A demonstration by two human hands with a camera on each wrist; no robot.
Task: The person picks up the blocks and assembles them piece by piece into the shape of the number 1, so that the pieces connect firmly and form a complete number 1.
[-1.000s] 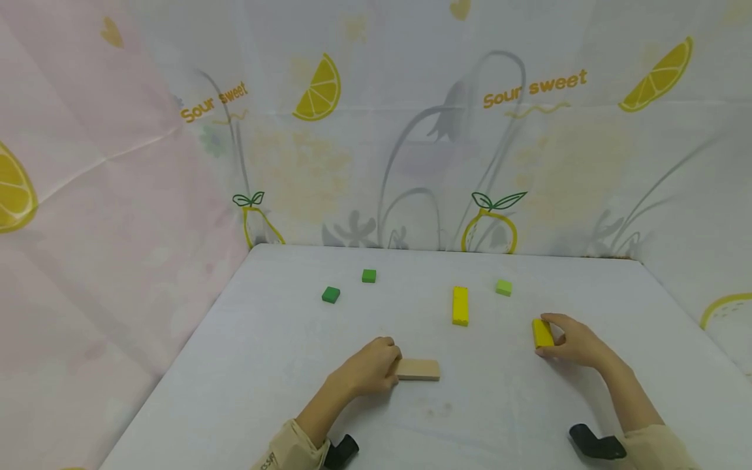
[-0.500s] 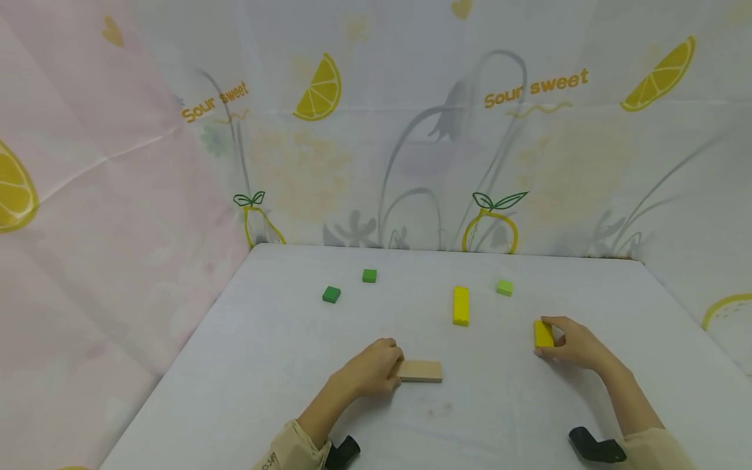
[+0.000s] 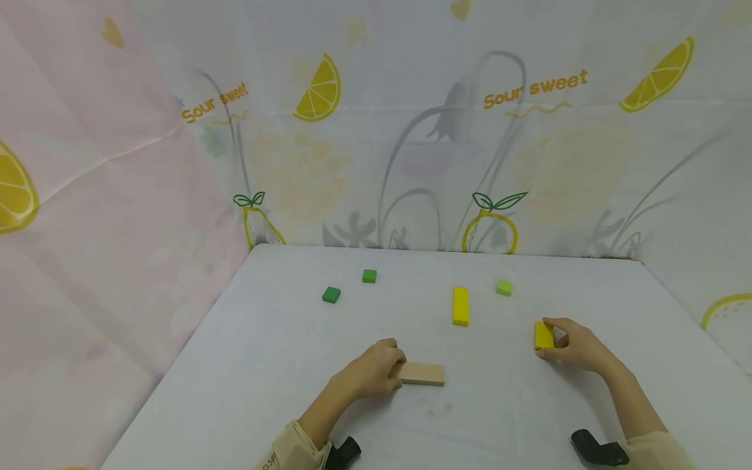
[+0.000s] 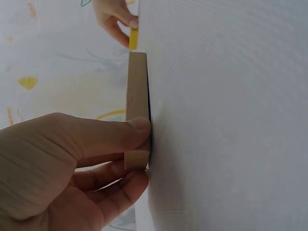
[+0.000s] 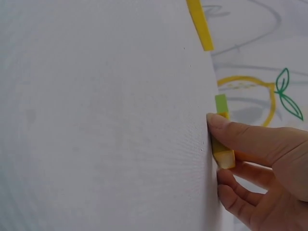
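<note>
My left hand (image 3: 373,369) pinches the left end of a flat, bare wooden block (image 3: 424,373) near the middle front of the table. In the left wrist view the thumb lies along one side of the wooden block (image 4: 136,91), with fingers at its near end. Further right, my right hand (image 3: 578,346) pinches a short yellow block (image 3: 544,335) between thumb and fingers. The right wrist view shows that yellow block (image 5: 224,159) low against the white surface, partly covered by the thumb.
A longer yellow block (image 3: 461,306) lies between the hands, further back. Beside it sits a light green block (image 3: 504,288). Two darker green blocks, one nearer (image 3: 331,295) and one farther (image 3: 369,276), lie at the back left. Printed cloth hangs behind the white table (image 3: 264,365).
The wooden block has slid slightly right and toward the front with my left hand. The short yellow block has turned a little and shifted slightly toward the front in my right hand.
</note>
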